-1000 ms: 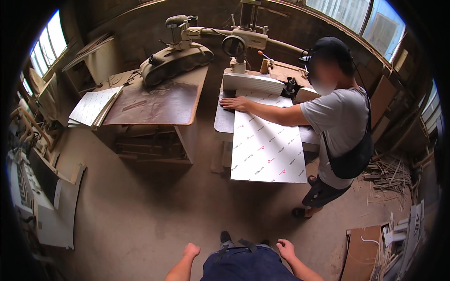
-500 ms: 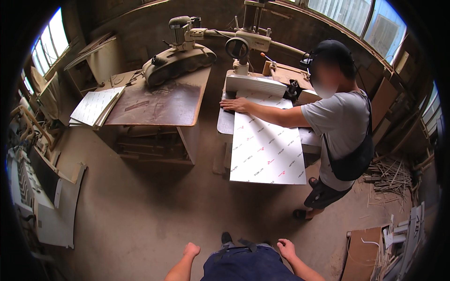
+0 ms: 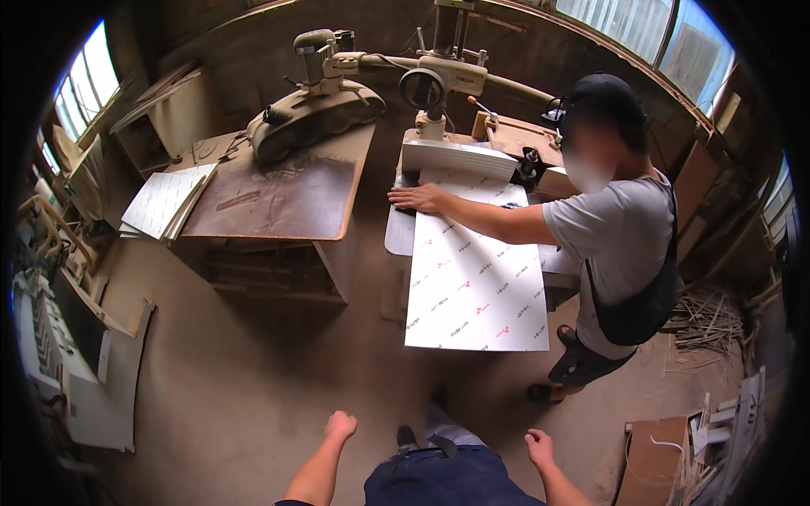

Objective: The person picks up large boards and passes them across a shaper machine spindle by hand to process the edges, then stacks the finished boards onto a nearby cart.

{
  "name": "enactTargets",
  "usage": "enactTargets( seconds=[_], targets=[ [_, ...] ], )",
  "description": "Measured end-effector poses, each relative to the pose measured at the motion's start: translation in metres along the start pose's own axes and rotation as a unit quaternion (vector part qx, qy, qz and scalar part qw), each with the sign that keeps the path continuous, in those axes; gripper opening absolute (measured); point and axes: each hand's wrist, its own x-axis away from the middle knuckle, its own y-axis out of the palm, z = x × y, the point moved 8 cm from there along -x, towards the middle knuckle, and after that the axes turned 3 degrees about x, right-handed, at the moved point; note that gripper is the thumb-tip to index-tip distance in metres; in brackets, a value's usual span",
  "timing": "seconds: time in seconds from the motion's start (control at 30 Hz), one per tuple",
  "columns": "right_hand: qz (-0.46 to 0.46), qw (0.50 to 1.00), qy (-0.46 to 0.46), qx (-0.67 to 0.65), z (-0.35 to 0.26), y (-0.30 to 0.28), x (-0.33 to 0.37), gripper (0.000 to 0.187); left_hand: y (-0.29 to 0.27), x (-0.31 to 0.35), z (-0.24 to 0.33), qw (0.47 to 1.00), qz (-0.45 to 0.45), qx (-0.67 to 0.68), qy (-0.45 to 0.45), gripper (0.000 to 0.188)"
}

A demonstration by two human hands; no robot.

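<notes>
My left hand hangs over the floor in front of me, its fingers curled into a loose fist with nothing visible in it. On the other side of my dark blue apron, my right hand is also curled and holds nothing that I can see. Both are apart from the white printed panel ahead of them. That panel lies on a machine table and sticks out toward me. A co-worker in a grey shirt stands at its right side, with a hand at the panel's left edge near the fence.
Left of the machine is a brown-topped table bearing a power feeder and stacked white panels. Wood offcuts lie behind the co-worker. A brown board leans at lower right, and grey sheets stand at left.
I have stepped forward, one leg now reaching ahead, and the panel's near end appears closer. My hands have swung slightly outward, the left one rising. The co-worker's hand stays near the panel's left edge.
</notes>
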Motion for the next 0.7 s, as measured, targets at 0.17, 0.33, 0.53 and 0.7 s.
enactTargets(
  seconds=[0.17,0.33,0.53,0.7],
  targets=[
    [0.049,0.998,0.016,-0.041,0.002,-0.02,-0.063,0.029,-0.021,-0.03,0.057,0.999,0.025,0.024,0.017,0.032],
    [0.07,0.994,-0.01,-0.082,-0.018,-0.027,-0.128,0.027,-0.024,-0.088,0.064,0.993,0.032,0.115,-0.004,0.03],
    [0.071,0.995,-0.051,-0.05,-0.053,-0.056,-0.213,0.026,-0.043,-0.087,0.151,0.965,0.052,0.253,0.042,0.029],
    [0.058,0.994,-0.054,-0.079,-0.042,-0.033,-0.246,0.026,-0.074,-0.089,0.174,0.931,0.017,0.363,0.026,0.029]
  ],
)
